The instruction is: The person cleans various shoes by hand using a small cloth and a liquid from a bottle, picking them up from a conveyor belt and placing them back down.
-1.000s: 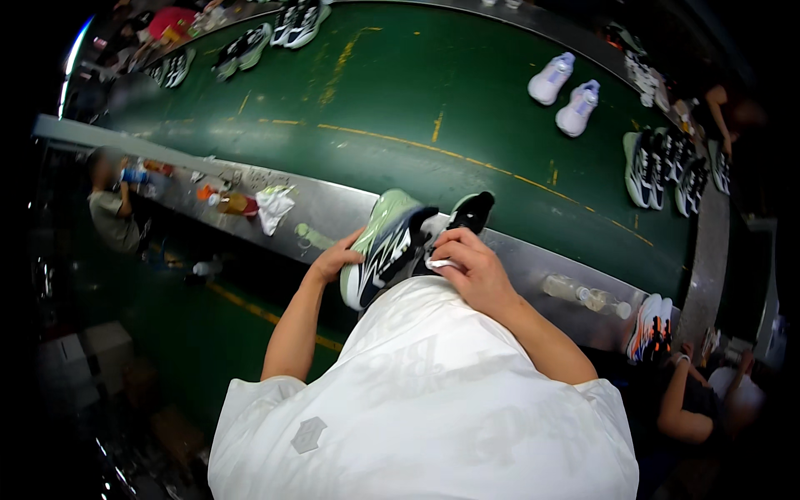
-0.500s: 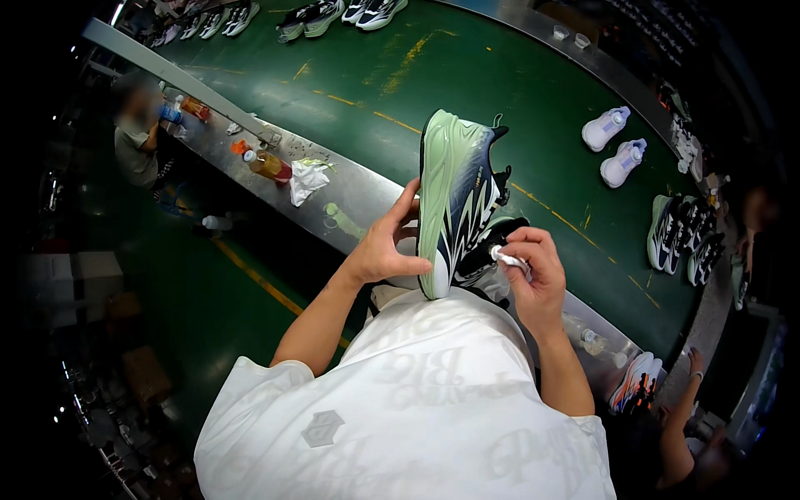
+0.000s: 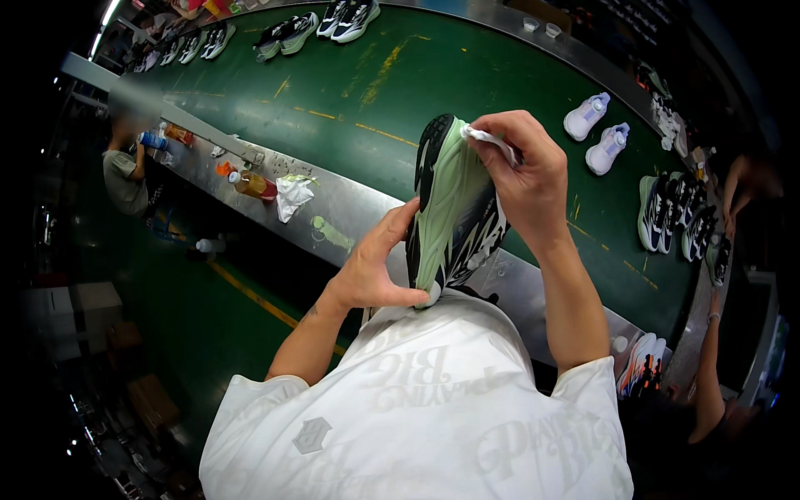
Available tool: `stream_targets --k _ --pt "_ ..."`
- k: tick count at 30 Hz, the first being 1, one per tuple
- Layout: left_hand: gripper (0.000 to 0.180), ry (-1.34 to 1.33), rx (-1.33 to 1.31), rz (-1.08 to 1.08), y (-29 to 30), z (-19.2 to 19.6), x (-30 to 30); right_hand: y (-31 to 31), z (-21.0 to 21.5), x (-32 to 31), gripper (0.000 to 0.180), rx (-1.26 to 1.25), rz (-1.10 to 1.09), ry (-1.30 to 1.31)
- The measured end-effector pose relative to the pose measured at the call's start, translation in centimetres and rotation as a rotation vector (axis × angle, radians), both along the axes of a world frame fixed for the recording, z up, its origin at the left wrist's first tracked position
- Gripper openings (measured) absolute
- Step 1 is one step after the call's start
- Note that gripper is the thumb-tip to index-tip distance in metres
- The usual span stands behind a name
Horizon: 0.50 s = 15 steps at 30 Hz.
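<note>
A running shoe (image 3: 447, 204) with a pale green midsole, black outsole and dark patterned upper stands on its toe end in front of me, tilted so the sole partly shows. My left hand (image 3: 367, 271) grips it low near the toe, thumb on the near side and fingers behind the sole. My right hand (image 3: 533, 175) pinches a folded white cloth (image 3: 493, 140) and presses it to the top end of the midsole, at the heel. The far side of the upper is hidden behind my right hand.
On the green belt (image 3: 333, 83) are pale lilac shoes (image 3: 606, 150) and dark pairs (image 3: 662, 212). A metal ledge (image 3: 350, 200) carries an amber bottle (image 3: 252, 185) and crumpled white paper (image 3: 293, 196). One person (image 3: 125, 175) is at far left; another's arm (image 3: 711, 367) is at right.
My right hand has moved up with the cloth, from beside the shoe's upper to the heel end of the midsole. The shoe has turned, showing more outsole. The belt's shoes appear shifted left.
</note>
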<state>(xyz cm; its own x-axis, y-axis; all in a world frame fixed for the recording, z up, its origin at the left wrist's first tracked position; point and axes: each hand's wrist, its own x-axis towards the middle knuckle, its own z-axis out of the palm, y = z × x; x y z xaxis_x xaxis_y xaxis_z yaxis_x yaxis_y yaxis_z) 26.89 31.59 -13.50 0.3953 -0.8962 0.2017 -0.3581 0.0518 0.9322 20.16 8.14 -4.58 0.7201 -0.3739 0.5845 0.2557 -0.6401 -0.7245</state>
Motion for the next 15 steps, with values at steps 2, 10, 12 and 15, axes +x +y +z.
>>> stream_targets --k 2,10,12,15 --pt "0.119 -0.013 -0.008 -0.009 0.0 0.0 -0.1 0.3 -0.7 0.2 0.016 -0.004 -0.016 0.001" --pt "0.116 0.076 0.013 -0.016 -0.3 -0.2 -0.1 1.1 -1.3 -0.6 0.023 -0.072 0.035 0.031" --pt "0.116 0.002 0.007 -0.042 -0.7 0.3 -0.2 0.1 -1.5 -0.2 0.023 -0.048 -0.053 -0.029" --pt "0.116 0.029 0.010 -0.047 -0.7 0.1 -0.3 0.5 -1.6 -0.6 0.022 -0.083 -0.025 0.001"
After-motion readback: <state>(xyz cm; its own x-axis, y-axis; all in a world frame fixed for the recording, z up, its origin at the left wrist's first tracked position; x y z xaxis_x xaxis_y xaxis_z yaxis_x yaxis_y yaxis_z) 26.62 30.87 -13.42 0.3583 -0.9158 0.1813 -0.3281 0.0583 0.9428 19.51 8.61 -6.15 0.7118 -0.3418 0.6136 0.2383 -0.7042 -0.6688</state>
